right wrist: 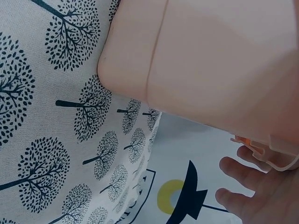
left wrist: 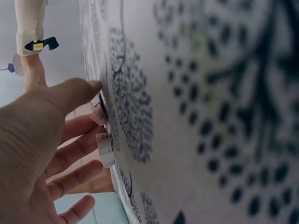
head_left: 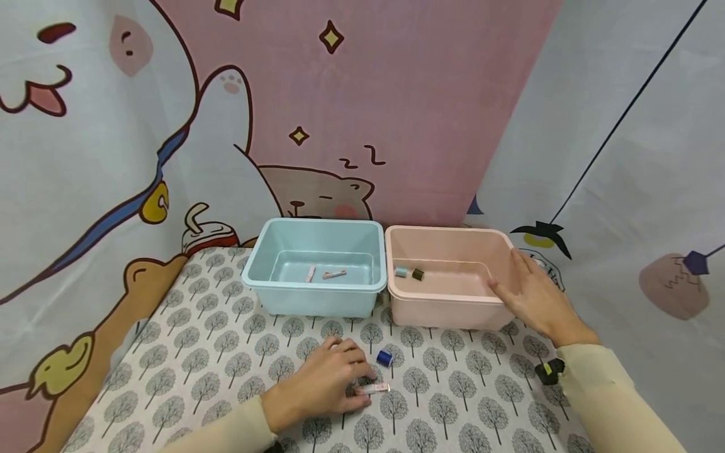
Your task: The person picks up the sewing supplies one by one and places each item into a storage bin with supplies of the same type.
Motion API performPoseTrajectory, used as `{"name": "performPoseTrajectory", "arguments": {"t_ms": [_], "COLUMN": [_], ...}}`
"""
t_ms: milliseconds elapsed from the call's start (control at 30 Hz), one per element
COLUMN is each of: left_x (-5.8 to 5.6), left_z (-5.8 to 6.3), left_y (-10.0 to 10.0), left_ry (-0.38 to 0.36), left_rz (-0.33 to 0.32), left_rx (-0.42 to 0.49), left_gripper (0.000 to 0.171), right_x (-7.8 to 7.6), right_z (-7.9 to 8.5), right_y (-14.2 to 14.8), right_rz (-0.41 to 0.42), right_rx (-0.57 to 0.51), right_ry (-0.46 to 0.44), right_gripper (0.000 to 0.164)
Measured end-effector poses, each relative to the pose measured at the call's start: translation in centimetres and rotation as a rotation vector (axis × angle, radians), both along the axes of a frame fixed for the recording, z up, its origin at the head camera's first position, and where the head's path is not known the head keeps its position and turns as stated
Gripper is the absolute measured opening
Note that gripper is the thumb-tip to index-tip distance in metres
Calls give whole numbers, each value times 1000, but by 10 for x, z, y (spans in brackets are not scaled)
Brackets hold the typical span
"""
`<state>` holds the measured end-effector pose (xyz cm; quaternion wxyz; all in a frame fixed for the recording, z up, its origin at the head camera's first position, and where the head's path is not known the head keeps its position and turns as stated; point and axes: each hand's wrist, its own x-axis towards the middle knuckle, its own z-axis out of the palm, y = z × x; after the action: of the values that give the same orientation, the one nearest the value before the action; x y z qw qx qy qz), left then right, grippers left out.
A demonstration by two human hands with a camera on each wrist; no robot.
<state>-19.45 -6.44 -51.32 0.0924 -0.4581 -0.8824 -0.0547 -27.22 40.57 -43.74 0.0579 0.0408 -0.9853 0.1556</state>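
Observation:
My left hand (head_left: pixel 328 380) is low over the patterned cloth, thumb and fingers spread on either side of a folded tape measure (head_left: pixel 374 389). In the left wrist view the tape measure (left wrist: pixel 105 143) shows its printed numbers beside the fingertips. Just beyond this hand lies a dark blue thread spool (head_left: pixel 384 358). My right hand (head_left: pixel 538 292) grips the right side of a pink bin (head_left: pixel 447 308), thumb inside and fingers outside by its rim handle (right wrist: pixel 266 156). Inside that bin are a light blue spool (head_left: pixel 401 272) and a dark green spool (head_left: pixel 418 274).
A light blue bin (head_left: pixel 317 302) stands left of the pink one, holding a small pinkish strip (head_left: pixel 310 274) and a small folded strip (head_left: pixel 334 274). The tree-print cloth (head_left: pixel 226 377) covers the table. A cartoon-printed curtain (head_left: pixel 419 113) hangs behind.

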Motion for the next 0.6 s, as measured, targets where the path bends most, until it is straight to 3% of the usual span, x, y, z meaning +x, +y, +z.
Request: {"name": "performPoseTrajectory", "arguments": {"t_ms": [300, 600], "left_x": [0, 2], "left_z": [-3, -2], "left_y": [4, 6], "left_ry": [26, 52], "left_rz": [-15, -20], "left_rx": [62, 54], "left_gripper": [15, 11], "right_x": [-1, 0], "right_z": [1, 0], "right_y": [1, 0], "right_rz": [-11, -9], "right_rx": [10, 4], "right_ry": [-6, -9], "right_gripper": [113, 114]}}
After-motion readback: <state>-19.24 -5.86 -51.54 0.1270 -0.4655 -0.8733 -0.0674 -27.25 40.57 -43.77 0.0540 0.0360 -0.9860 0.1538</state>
